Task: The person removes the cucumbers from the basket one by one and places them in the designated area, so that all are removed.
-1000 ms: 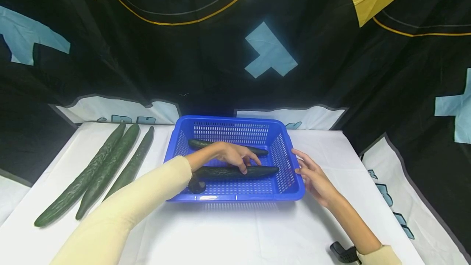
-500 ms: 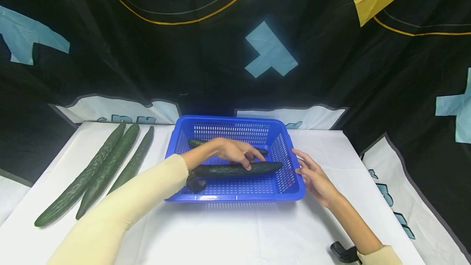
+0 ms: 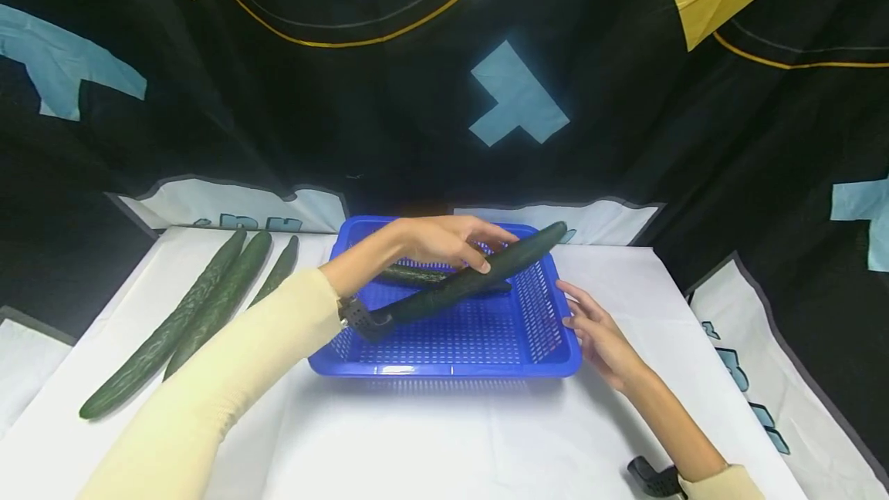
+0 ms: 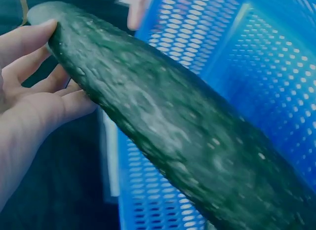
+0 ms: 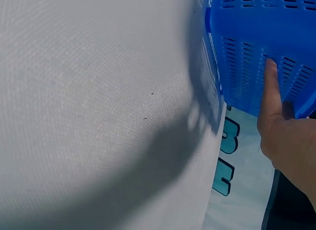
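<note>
A long dark green cucumber (image 3: 510,261) is pinched between the thumb and fingers of my left hand (image 3: 444,241). It tilts up to the right above a blue plastic basket (image 3: 444,370). In the left wrist view the cucumber (image 4: 163,106) runs diagonally across, with the left hand (image 4: 34,92) at its far end. Behind it, a second cucumber (image 3: 410,276) lies in the basket, partly hidden. At the basket's right side is my right hand (image 3: 604,338), its fingers against the wall. The right wrist view shows one extended finger of the right hand (image 5: 286,131) touching the perforated wall.
Several more cucumbers (image 3: 208,303) lie side by side on the white-covered table (image 3: 430,438) at the left, partly behind the left sleeve (image 3: 243,361). A black curtain (image 3: 389,122) with coloured patches hangs behind the table.
The left hand has lifted the cucumber off the basket floor and moved it up and away, its right end now raised. The right hand stays at the basket's side.
</note>
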`<act>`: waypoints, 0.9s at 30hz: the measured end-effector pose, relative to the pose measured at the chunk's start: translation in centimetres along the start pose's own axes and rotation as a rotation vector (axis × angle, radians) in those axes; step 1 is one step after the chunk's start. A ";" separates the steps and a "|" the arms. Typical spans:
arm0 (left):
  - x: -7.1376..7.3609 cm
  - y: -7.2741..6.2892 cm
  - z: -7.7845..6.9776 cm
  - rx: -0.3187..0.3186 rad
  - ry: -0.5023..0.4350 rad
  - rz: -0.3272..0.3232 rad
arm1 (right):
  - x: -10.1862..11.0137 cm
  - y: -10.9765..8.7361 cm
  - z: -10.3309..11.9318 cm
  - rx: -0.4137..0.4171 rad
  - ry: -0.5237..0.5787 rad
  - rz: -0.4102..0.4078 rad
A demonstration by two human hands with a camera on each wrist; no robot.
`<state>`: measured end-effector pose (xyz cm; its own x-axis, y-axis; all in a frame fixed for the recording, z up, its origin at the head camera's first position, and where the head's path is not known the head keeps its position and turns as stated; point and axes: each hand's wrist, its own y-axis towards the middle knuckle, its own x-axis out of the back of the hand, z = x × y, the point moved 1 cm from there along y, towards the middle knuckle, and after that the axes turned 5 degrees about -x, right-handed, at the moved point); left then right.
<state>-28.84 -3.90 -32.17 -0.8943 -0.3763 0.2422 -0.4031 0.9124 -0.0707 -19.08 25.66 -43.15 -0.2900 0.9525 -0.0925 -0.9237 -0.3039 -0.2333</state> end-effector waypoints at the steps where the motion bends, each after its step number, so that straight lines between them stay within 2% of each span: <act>1: 0.3 -0.4 -0.4 -0.016 -0.001 -0.028 | 0.0 0.0 0.0 -0.004 0.000 0.002; 7: 2.2 -3.4 -2.3 -0.138 0.010 -0.220 | -0.1 0.0 -0.1 -0.007 0.000 0.001; 11: 3.4 -5.4 -3.7 -0.175 0.034 -0.359 | -0.1 0.0 0.0 -0.005 -0.008 0.002; 15: 4.4 -7.5 -4.6 -0.144 0.057 -0.494 | -0.1 -0.1 0.0 -0.001 -0.015 0.000; 19: 5.2 -9.8 -4.8 -0.097 0.061 -0.604 | -0.1 -0.2 0.1 0.003 -0.013 -0.004; 24: 6.3 -13.3 -4.2 -0.078 0.005 -0.708 | -0.2 -0.1 0.1 0.002 -0.001 -0.004; 27: 6.9 -15.6 -3.5 -0.040 0.008 -0.771 | -0.2 -0.1 0.0 -0.001 0.005 -0.003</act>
<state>-28.01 -20.14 -26.03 -0.3623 -0.9068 0.2156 -0.9039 0.3983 0.1559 -18.98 25.46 -43.07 -0.2863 0.9533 -0.0967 -0.9242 -0.3014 -0.2345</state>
